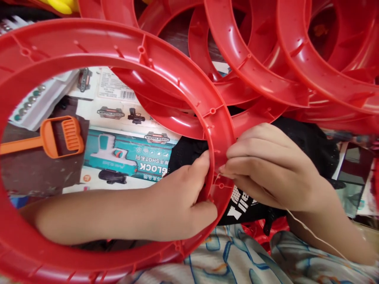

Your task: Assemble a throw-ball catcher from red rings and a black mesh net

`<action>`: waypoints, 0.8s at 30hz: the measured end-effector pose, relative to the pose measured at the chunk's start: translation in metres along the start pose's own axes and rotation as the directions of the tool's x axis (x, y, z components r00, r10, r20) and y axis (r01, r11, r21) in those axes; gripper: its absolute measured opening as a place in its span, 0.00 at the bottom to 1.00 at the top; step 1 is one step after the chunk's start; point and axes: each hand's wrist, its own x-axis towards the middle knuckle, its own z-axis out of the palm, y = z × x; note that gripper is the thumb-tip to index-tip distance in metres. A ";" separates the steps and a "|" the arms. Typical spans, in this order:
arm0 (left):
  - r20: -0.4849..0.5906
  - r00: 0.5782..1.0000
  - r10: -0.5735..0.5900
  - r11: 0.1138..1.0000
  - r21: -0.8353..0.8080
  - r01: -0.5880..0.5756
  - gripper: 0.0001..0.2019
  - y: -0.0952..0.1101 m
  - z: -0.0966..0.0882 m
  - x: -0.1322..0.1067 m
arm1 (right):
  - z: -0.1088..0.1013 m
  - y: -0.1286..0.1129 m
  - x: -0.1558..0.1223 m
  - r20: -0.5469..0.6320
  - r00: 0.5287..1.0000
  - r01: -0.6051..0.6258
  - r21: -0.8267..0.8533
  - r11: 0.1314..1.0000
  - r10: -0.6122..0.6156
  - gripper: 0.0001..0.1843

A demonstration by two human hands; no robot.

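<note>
Plastic scoop (56, 137), orange, lies at far left on a brown surface, seen through the big red ring (89, 47). Beside it sits a teal toy-gun box (130, 156). Left hand (180, 197), reaching through the ring, is clenched on the ring's right rim. Right hand (266, 165) pinches a thin thread (310, 232) at that rim, over black fabric (308, 138). More red rings (266, 59) pile up behind, upper right.

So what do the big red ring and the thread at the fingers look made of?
Red ring: looks like moulded hard plastic, glossy, with ribs and peg bosses. Thread: thin, pale, limp, likely cotton or synthetic string. The left hand grips the ring; the right hand pinches at it.
</note>
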 end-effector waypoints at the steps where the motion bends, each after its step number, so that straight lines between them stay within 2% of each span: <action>1: 0.008 1.000 -0.002 1.000 0.007 0.002 0.26 0.001 0.000 0.000 | 0.000 -0.001 0.000 0.004 1.000 0.000 0.009 1.000 0.000 0.06; 6: 0.022 1.000 -0.003 1.000 0.018 0.002 0.31 0.003 -0.002 0.000 | 0.000 -0.018 -0.007 -0.015 0.999 -0.047 -0.042 0.998 0.047 0.05; 10: -0.018 1.000 -0.013 1.000 0.004 0.013 0.29 0.002 -0.002 -0.001 | -0.001 -0.030 -0.013 0.000 0.988 -0.154 -0.045 0.987 0.154 0.05; 14: -0.049 0.999 -0.007 1.000 0.023 0.008 0.30 0.002 -0.002 -0.001 | 0.000 -0.026 -0.008 0.013 1.000 -0.018 -0.017 1.000 0.018 0.04; 17: -0.048 0.999 0.004 1.000 0.017 -0.003 0.29 0.002 -0.002 0.000 | 0.001 -0.028 -0.005 0.018 0.999 -0.031 -0.129 0.991 0.034 0.05; 20: -0.060 0.998 -0.020 1.000 0.003 0.020 0.24 0.003 -0.002 0.000 | -0.001 -0.039 -0.006 0.041 0.999 0.024 -0.298 0.954 -0.013 0.03; 22: -0.076 0.996 -0.037 0.999 0.010 0.038 0.23 0.003 -0.002 0.000 | -0.003 -0.046 -0.008 0.072 0.996 0.065 -0.336 0.939 -0.043 0.05; 24: -0.076 0.996 -0.045 0.999 0.010 0.046 0.24 0.003 -0.003 0.000 | -0.004 -0.047 -0.010 0.082 0.997 0.029 -0.303 0.953 -0.004 0.08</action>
